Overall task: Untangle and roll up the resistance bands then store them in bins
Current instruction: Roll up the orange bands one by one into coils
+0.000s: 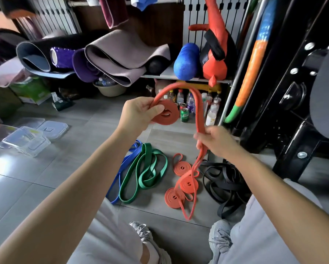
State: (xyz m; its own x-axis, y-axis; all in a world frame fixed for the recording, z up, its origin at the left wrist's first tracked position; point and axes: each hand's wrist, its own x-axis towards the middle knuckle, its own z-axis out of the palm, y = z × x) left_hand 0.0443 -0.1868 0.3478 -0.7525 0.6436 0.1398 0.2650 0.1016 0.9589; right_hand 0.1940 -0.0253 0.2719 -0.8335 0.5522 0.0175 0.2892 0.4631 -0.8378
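Left hand (pixel 139 111) pinches the flat coil (pixel 169 116) of an orange band (pixel 197 119), with the thumb pressed on the coil's face and the fingers behind. From the coil the band arches up and over to the right hand (pixel 215 139), whose fingers curl round the doubled strap. The loose tail hangs from that hand towards the floor (pixel 74 149). Below lie three rolled orange bands (pixel 182 168), with a green band (pixel 146 174) and a blue band (pixel 125 168) to their left and black bands (pixel 224 181) to their right, all unrolled. Clear bins (pixel 26 140) stand well apart on the left. The band looks light, limp and rubbery, grippy rather than slick. The coil would probably spring loose if released, so it is best held across its flat faces, with the thumb over the last wrap.
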